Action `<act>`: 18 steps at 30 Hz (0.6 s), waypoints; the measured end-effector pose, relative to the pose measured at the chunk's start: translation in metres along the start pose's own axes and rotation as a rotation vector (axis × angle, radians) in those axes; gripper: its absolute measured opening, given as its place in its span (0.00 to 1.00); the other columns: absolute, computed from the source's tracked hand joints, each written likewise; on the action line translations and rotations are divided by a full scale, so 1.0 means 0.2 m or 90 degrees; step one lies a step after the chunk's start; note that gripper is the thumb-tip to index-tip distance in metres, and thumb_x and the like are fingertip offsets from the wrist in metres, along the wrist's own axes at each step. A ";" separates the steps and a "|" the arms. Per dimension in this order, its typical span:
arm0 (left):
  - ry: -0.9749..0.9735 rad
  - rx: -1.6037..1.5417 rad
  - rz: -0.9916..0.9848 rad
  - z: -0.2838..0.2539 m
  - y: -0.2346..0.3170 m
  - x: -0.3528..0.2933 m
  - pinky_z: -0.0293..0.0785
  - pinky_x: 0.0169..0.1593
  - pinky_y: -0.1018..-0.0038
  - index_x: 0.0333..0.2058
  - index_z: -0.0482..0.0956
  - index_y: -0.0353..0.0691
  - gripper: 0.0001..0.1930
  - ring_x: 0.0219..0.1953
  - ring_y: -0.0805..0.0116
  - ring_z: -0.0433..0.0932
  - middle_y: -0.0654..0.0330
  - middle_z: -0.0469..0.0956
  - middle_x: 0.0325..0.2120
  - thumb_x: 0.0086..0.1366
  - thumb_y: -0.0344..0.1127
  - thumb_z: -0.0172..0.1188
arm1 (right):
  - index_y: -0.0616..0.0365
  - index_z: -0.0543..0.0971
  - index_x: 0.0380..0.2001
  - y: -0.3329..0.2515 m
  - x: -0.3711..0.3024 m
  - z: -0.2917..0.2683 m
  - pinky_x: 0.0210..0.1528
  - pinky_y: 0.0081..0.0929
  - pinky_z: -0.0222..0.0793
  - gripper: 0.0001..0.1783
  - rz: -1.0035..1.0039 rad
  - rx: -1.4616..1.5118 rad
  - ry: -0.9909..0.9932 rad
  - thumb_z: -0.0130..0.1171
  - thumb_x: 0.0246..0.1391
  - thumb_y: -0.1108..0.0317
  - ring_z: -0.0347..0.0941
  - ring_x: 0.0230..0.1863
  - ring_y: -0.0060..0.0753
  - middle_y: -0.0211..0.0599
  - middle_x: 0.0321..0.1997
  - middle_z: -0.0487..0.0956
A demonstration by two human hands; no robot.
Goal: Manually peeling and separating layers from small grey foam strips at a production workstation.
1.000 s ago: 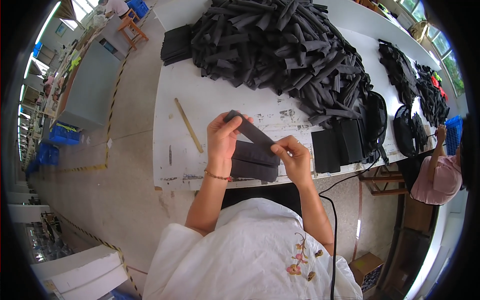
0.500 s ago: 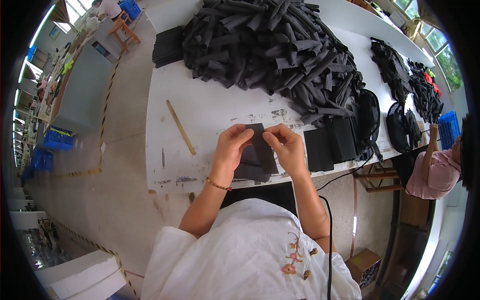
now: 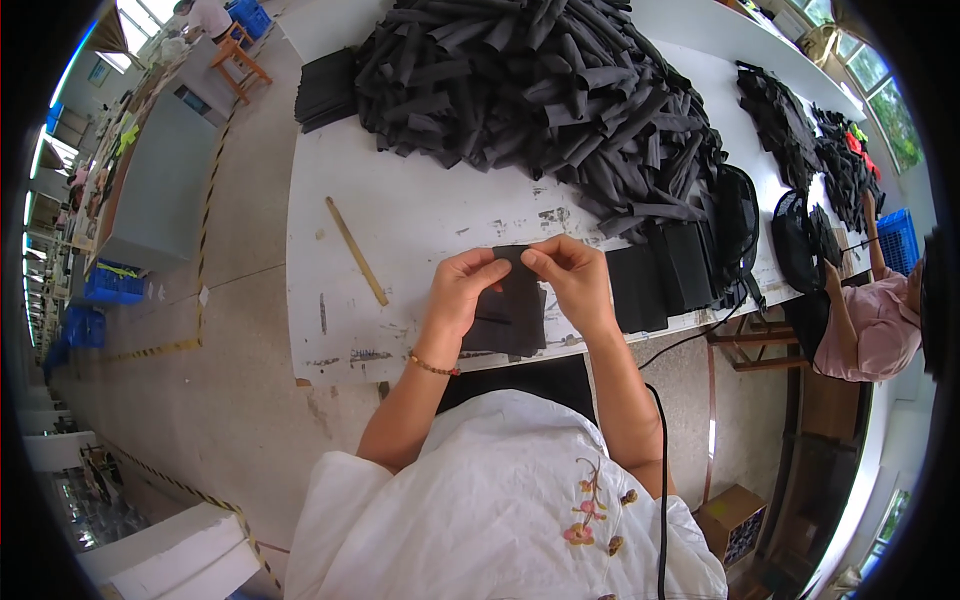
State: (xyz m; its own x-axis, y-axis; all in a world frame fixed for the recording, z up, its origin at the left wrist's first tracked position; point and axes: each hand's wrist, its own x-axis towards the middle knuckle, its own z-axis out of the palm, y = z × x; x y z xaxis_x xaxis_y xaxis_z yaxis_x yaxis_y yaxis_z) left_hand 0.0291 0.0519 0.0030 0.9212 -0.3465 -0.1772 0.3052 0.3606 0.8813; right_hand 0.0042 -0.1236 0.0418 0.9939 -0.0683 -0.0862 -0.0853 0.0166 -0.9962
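Both my hands pinch the upper edge of a dark grey fabric piece (image 3: 517, 302) over the table's near edge. My left hand (image 3: 463, 290) is closed on its upper left corner, thumb on top. At the upper right, my right hand (image 3: 573, 283) grips it between thumb and fingers. The piece hangs down toward me, fairly flat, with a dark slit or line across its lower left part. Whether it is one layer or more, I cannot tell. Beyond my hands rises a large heap of similar dark fabric pieces (image 3: 520, 95), many of them curled.
A flat wooden stick (image 3: 356, 250) lies left on the white table (image 3: 400, 220). Neat fabric stacks stand at the far left (image 3: 327, 92) and right (image 3: 636, 290). Black mesh-covered fans (image 3: 738, 225) (image 3: 792, 240) are at the right, with a cable hanging down. A person in pink (image 3: 870, 330) works farther right.
The fabric piece was a narrow folded strip over a wider part; now it spreads wider and flatter between my hands. The person at the right has reached an arm toward the far pile.
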 end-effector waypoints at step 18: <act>-0.051 -0.163 0.045 0.05 -0.01 0.03 0.71 0.54 0.68 0.39 0.79 0.34 0.08 0.44 0.64 0.77 0.58 0.80 0.36 0.62 0.29 0.64 | 0.65 0.80 0.35 -0.05 -0.08 0.04 0.36 0.20 0.69 0.07 -0.073 -0.180 0.015 0.65 0.52 0.75 0.72 0.30 0.20 0.32 0.27 0.79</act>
State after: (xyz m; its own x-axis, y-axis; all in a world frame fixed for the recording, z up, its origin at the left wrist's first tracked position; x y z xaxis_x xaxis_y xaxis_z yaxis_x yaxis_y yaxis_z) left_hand 0.0312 0.0410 0.0043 0.9233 -0.3766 -0.0756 0.3018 0.5894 0.7494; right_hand -0.0111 -0.1138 0.0541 0.9966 -0.0770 0.0301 0.0082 -0.2706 -0.9627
